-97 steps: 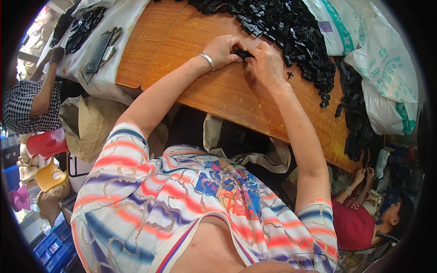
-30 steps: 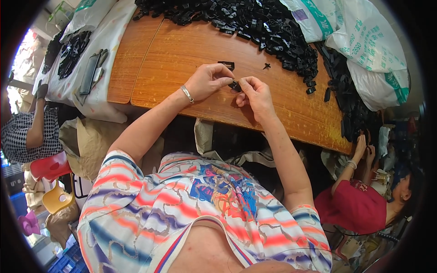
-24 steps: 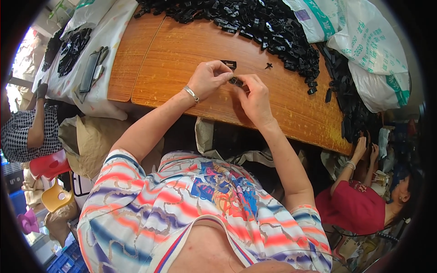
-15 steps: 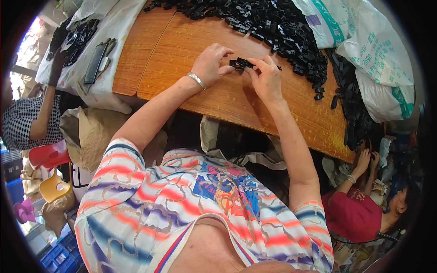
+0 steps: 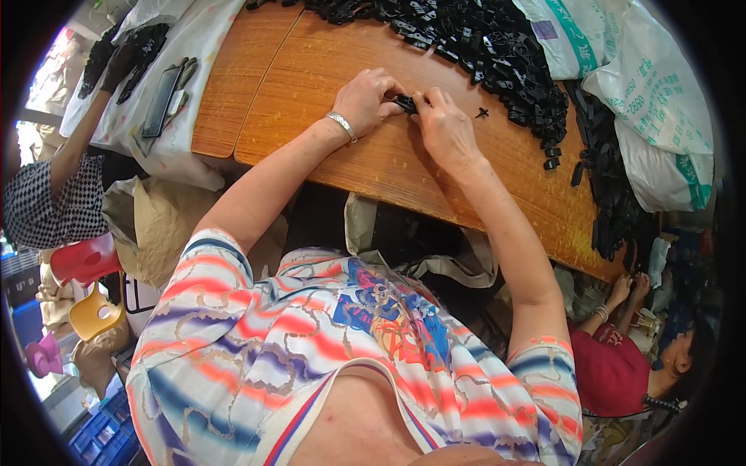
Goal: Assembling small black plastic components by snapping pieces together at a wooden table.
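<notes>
My left hand, with a silver bracelet on its wrist, pinches one end of a small black plastic part just above the wooden table. The fingers of my right hand are closed on the same part from the other side. Fingertips cover much of it, so its full shape is hidden. To the right of my right hand, a tiny black cross-shaped piece lies apart on the tabletop.
A large heap of black plastic parts spreads over the far and right side of the wooden table. White printed sacks stand at right. A phone lies on the left cloth. Co-workers sit on both sides.
My hands have drawn closer together, and my fingers now cover more of the black part. My right hand has shifted slightly left, leaving the tiny cross-shaped piece in plain sight.
</notes>
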Demonstrator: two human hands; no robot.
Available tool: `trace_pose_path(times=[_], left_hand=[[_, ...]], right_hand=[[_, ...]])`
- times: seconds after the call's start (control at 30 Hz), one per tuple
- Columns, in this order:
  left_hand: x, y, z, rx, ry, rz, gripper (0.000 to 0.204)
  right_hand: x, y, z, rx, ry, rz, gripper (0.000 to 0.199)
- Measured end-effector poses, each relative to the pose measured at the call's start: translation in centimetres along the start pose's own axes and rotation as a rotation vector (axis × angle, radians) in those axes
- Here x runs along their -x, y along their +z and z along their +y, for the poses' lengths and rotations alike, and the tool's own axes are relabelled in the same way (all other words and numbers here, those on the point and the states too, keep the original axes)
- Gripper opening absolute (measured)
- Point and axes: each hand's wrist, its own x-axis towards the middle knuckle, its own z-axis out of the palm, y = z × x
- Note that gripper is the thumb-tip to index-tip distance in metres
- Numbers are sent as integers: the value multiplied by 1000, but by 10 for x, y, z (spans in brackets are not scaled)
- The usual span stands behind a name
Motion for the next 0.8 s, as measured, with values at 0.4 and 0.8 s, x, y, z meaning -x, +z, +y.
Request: trace_pose_path(times=[0.4,0.8], left_hand=[[6,-16,-24,468,103,-252,19],[-63,10,-25,-121,225,303,26]], right_hand=[[88,-52,-47,-346,217,-101,24],[110,-71,-6,-263,261,103,19]])
